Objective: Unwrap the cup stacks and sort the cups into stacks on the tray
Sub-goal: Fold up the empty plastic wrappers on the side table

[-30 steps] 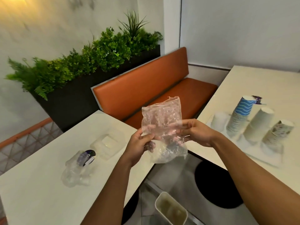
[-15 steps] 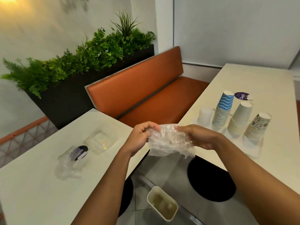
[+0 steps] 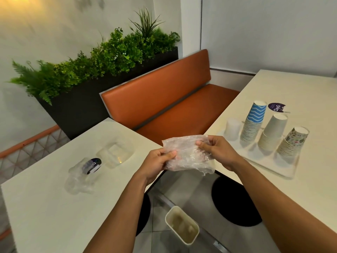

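A crumpled clear plastic wrapper (image 3: pixel 189 156) hangs in the air between the two tables. My left hand (image 3: pixel 158 162) pinches its left edge and my right hand (image 3: pixel 216 150) pinches its upper right corner. On the right table a white tray (image 3: pixel 273 168) carries upside-down cup stacks: a frosted clear one (image 3: pixel 232 128), a blue wave-patterned one (image 3: pixel 254 122), a plain white one (image 3: pixel 272 133) and a floral one (image 3: pixel 293 142).
The left table holds a crumpled wrapper with a dark round label (image 3: pixel 85 169) and a clear folded wrapper (image 3: pixel 114 154). A purple label (image 3: pixel 276 107) lies behind the tray. An orange bench (image 3: pixel 164 99) stands beyond. Below, a white bin (image 3: pixel 182 224) and black stool (image 3: pixel 235 200) sit on the floor.
The wrapper stood upright between my hands a second ago. Both hands have folded it down into a flatter bundle, held lower. The view has swung slightly to the right.
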The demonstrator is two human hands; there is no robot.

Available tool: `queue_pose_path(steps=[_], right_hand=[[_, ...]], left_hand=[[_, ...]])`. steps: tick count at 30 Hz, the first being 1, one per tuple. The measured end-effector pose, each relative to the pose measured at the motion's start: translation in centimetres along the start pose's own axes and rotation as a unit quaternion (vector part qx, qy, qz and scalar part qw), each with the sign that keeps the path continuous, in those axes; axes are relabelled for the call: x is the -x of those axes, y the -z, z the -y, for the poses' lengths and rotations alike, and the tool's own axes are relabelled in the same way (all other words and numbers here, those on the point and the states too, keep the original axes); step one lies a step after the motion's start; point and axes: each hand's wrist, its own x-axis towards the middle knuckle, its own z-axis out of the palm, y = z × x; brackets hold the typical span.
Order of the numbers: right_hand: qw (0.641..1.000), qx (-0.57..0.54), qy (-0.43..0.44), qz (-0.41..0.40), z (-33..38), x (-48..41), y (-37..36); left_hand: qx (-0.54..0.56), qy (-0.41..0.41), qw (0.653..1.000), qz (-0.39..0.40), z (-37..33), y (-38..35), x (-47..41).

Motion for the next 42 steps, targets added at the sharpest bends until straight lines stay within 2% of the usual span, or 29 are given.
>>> queue_pose_path(steps=[3,6,9,12,16,17,19,21,23,25,27,29,32,35,36,39,42], right_hand=[[0.995,-0.050,-0.038,0.076,-0.1,0.0,0.3],[0.978,-0.100,-0.079,0.167,-0.4,-0.5,0.6],[0.982,-0.072,-0.052,0.169,-0.3,-1.0,0.9],[0.984,-0.047,-0.022,0.169,0.2,-1.3,1.2],[0.963,-0.123,-0.052,0.236,1.5,-1.9,1.0],[0.964,-0.110,-0.072,0.230,1.8,-2.4,0.4],[0.972,0.033,-0.096,0.211,2.1,-3.5,-1.9],[0.947,0.169,-0.124,0.243,1.9,-4.6,-4.6],[0.930,0.189,-0.148,0.277,1.2,-5.3,-6.3],[0.939,0.160,-0.146,0.267,0.8,-5.8,-7.2],[0.951,0.154,-0.129,0.236,0.4,-6.2,-7.7],[0.954,0.173,-0.125,0.209,0.0,-6.5,-8.4],[0.955,0.209,-0.133,0.164,-1.6,-7.2,-9.2],[0.957,0.221,-0.146,0.119,-4.4,-7.1,-8.9],[0.963,0.197,-0.156,0.095,-5.7,-6.9,-8.4],[0.979,0.023,-0.199,0.031,-9.9,-5.7,-6.6],[0.973,-0.026,-0.229,-0.003,-14.5,-4.9,-5.6]], left_hand=[[0.000,-0.015,1.000,-0.008,-0.7,0.6,-0.2],[0.001,-0.032,0.999,0.020,-1.4,1.3,-0.5],[0.003,-0.040,0.998,0.057,-1.8,2.9,-0.7],[-0.069,-0.050,0.993,0.087,-1.9,4.6,-1.2],[-0.167,-0.075,0.974,0.132,-2.5,6.3,-1.9],[-0.193,-0.085,0.967,0.144,-2.8,6.7,-2.1],[-0.234,-0.108,0.951,0.171,-3.3,7.2,-2.7],[-0.264,-0.130,0.937,0.187,-3.7,7.7,-3.4],[-0.265,-0.147,0.935,0.184,-3.8,8.4,-4.2],[-0.214,-0.122,0.947,0.207,-3.6,9.8,-5.1],[-0.119,-0.058,0.958,0.253,-3.2,11.2,-6.1],[-0.078,0.008,0.962,0.262,-2.3,11.8,-7.1],[-0.128,0.059,0.961,0.238,-0.4,10.7,-8.4],[-0.183,0.024,0.962,0.199,2.3,9.6,-9.7],[-0.173,0.023,0.967,0.187,3.3,9.5,-10.3],[-0.143,0.044,0.976,0.159,6.0,9.5,-11.4],[-0.144,0.068,0.977,0.138,10.1,8.2,-11.8]])
